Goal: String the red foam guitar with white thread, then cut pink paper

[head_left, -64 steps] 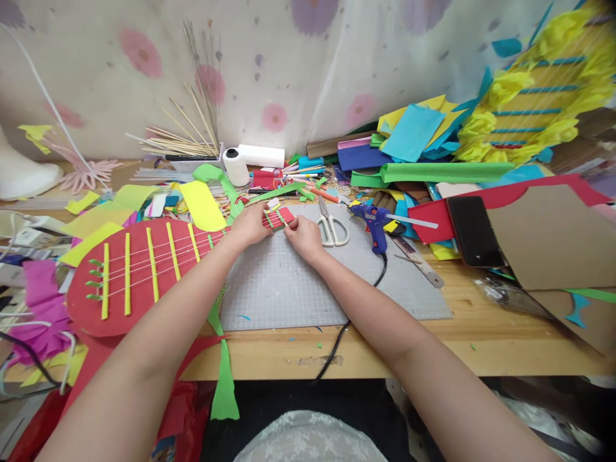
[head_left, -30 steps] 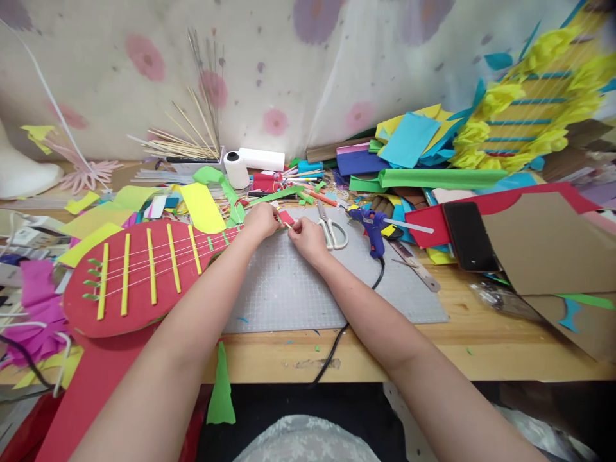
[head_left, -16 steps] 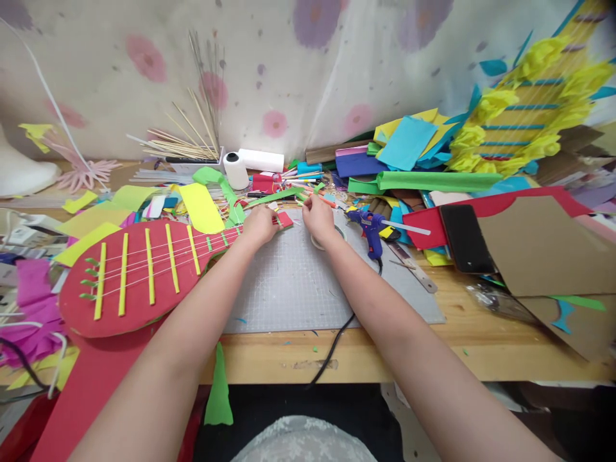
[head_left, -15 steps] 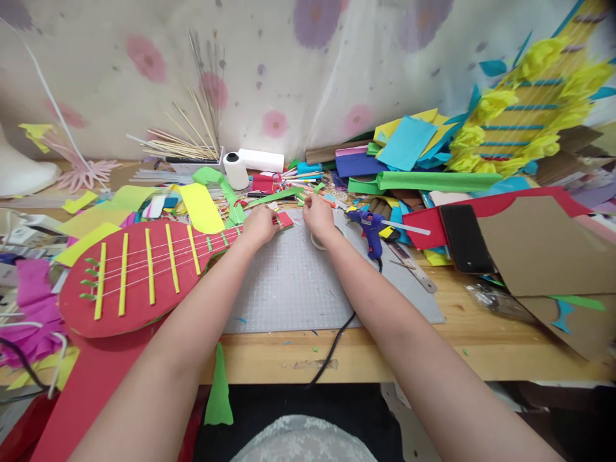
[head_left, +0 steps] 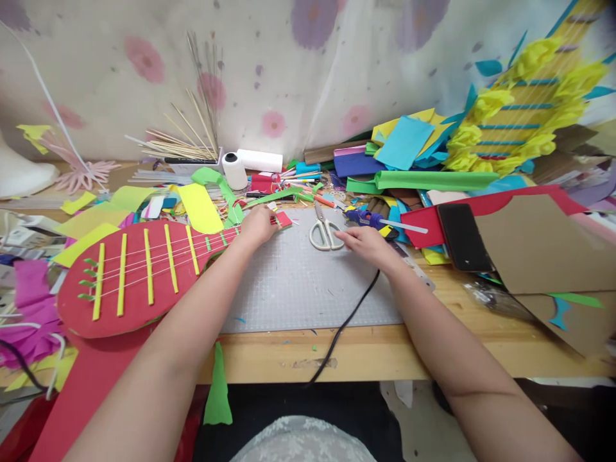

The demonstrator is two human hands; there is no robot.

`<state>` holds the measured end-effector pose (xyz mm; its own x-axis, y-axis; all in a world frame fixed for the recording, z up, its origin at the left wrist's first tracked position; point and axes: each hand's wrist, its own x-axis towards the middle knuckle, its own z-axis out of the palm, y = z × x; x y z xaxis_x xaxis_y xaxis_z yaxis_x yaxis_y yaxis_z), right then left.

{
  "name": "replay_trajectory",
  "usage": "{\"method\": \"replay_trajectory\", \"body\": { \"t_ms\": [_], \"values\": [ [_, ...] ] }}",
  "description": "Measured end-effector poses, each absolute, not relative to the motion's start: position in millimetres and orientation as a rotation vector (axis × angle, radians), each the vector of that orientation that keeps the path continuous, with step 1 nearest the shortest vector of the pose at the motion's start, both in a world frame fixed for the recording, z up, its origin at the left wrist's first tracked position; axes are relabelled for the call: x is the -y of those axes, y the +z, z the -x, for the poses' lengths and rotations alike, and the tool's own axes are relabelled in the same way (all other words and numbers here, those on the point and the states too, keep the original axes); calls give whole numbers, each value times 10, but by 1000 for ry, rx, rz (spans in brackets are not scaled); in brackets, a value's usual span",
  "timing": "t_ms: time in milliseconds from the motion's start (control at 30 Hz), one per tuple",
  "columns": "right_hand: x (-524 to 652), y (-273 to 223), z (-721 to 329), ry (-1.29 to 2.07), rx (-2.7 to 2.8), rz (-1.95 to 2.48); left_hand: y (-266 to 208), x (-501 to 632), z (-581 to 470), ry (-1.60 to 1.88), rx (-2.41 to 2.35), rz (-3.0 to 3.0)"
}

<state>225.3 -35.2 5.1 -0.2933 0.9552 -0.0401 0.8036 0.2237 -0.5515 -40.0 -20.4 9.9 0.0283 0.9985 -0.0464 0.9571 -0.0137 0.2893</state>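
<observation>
My left hand (head_left: 258, 224) is closed around the far end of the neck of a red paper guitar (head_left: 135, 276), which has yellow strips and white strings. A small red end of the neck shows beyond the fingers. My right hand (head_left: 368, 245) is over the grey cutting mat (head_left: 289, 289), fingers stretched left, with nothing visible in them. Its fingertips are at the handle of the scissors (head_left: 327, 234); whether they touch is unclear. Just behind this hand lies a blue glue gun (head_left: 364, 218) with a white glue stick, its grip hidden.
Pencils and paper scraps crowd the mat's far edge, near a white thread spool (head_left: 235, 171). A black phone (head_left: 464, 237) and brown cardboard (head_left: 524, 250) are at right. A black cord (head_left: 337, 340) crosses the front edge. Behind stands a yellow flowered guitar (head_left: 517, 119).
My right hand has drawn back and to the right from the pencils at the mat's far edge, uncovering the scissors. My left hand keeps its hold on the guitar neck.
</observation>
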Motion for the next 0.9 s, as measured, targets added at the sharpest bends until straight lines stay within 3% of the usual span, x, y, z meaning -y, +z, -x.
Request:
{"method": "replay_trajectory", "body": {
  "t_ms": [67,233,500,667,900],
  "values": [
    [406,55,-2540,759,2219,1733,85,194,404,248,-2024,-2063],
    [420,7,-2863,354,1989,2109,55,182,410,259,-2046,-2072],
    [248,-205,-2511,329,1850,2007,38,185,417,264,-2046,-2080],
    [199,-314,-2545,486,1561,1980,31,201,417,268,-2049,-2095],
    [203,-120,-2463,1088,1453,1508,-19,188,446,297,-2042,-2122]
  ]
}}
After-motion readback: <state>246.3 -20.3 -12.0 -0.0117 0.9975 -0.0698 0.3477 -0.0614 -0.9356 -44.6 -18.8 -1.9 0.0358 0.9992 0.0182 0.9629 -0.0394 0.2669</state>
